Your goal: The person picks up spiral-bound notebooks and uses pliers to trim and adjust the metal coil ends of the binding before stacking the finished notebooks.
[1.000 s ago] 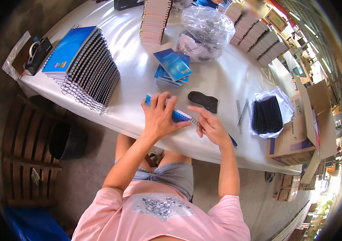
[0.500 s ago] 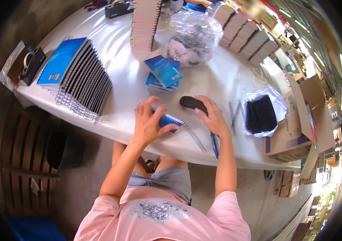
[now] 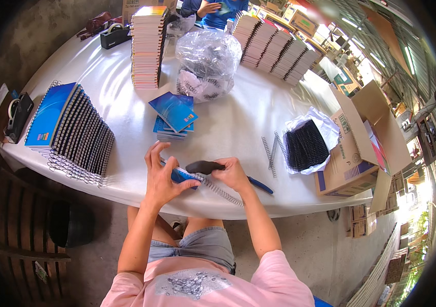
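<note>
A small blue notebook [image 3: 181, 175] lies near the table's front edge, partly hidden by my left hand [image 3: 161, 176]. The fingers and thumb of that hand are curled around it. A silver wire spiral [image 3: 220, 192] trails from the notebook's right end toward the table edge. My right hand [image 3: 232, 175] grips one end of a dark, rounded, oblong object [image 3: 202, 167], whose kind I cannot make out. Its other end reaches over the notebook's edge, beside the spiral. Blue-handled pliers [image 3: 260, 185] lie just right of my right hand.
Small blue notebooks [image 3: 174, 112] are piled ahead. A tall stack of spiral notebooks [image 3: 69, 128] stands left, near a tape dispenser [image 3: 18, 115]. Black spirals [image 3: 306, 146] lie on white wrapping beside an open carton [image 3: 351, 153]. Across the table is a person in blue [image 3: 223, 15].
My right hand has closed on the dark oblong object and brought it left to the notebook. My left hand stays at the notebook. The whole view has shifted.
</note>
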`<state>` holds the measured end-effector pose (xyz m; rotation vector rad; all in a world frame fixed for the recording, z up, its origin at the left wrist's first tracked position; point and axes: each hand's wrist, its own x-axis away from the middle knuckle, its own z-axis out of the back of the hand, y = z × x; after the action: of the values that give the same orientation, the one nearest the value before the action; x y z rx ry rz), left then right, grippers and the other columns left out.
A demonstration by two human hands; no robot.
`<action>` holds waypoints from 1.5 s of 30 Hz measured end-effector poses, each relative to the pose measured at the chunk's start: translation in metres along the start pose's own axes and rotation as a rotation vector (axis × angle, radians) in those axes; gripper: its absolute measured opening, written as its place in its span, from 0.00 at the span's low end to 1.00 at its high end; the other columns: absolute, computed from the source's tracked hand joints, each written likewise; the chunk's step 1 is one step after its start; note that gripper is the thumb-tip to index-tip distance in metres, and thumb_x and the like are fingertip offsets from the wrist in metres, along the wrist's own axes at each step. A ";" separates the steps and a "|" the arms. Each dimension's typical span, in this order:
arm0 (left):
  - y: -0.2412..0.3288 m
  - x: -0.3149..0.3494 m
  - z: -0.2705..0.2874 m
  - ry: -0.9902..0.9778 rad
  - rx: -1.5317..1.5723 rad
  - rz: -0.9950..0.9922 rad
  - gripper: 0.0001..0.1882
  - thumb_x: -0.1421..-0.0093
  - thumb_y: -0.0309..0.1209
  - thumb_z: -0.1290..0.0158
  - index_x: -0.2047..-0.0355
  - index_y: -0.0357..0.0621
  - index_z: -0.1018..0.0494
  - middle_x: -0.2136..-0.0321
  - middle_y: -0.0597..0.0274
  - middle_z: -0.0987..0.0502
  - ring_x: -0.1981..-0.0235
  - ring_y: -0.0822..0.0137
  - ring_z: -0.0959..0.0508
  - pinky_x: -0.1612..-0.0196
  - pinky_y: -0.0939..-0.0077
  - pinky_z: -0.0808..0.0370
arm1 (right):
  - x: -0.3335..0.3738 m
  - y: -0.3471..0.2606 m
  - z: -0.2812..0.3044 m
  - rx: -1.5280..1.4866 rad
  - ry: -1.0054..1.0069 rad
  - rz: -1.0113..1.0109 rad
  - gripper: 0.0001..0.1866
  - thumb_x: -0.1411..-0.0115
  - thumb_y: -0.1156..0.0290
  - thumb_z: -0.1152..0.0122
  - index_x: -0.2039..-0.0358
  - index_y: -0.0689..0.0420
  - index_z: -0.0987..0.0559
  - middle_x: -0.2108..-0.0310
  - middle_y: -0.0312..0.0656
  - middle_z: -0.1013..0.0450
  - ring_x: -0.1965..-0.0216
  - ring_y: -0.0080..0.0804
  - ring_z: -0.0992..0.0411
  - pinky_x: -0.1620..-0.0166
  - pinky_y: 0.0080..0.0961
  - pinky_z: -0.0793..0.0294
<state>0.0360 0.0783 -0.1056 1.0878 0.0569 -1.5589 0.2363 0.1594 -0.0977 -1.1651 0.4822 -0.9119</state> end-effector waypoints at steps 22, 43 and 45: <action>-0.008 -0.015 -0.007 -0.052 0.094 0.016 0.33 0.68 0.57 0.34 0.78 0.41 0.33 0.51 0.50 0.39 0.51 0.47 0.40 0.50 0.54 0.39 | -0.012 -0.015 0.007 0.123 0.266 0.146 0.15 0.56 0.85 0.45 0.67 0.61 0.18 0.76 0.42 0.22 0.76 0.18 0.29 0.70 0.18 0.30; -0.034 -0.009 -0.025 -0.002 0.466 0.202 0.45 0.76 0.47 0.26 0.64 0.44 0.44 0.53 0.50 0.44 0.48 0.53 0.43 0.51 0.64 0.36 | -0.031 -0.029 -0.011 -0.042 0.134 0.160 0.16 0.56 0.85 0.45 0.66 0.59 0.18 0.73 0.46 0.22 0.73 0.21 0.27 0.67 0.18 0.28; -0.040 -0.013 -0.025 0.001 0.535 0.247 0.47 0.76 0.47 0.26 0.63 0.44 0.45 0.53 0.51 0.44 0.49 0.55 0.42 0.50 0.65 0.36 | -0.032 -0.038 -0.020 -0.154 0.026 0.438 0.15 0.56 0.84 0.44 0.67 0.60 0.18 0.76 0.44 0.22 0.76 0.21 0.28 0.70 0.20 0.29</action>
<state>0.0173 0.1150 -0.1313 1.4462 -0.5021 -1.3798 0.1896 0.1703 -0.0735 -1.1262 0.8034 -0.5174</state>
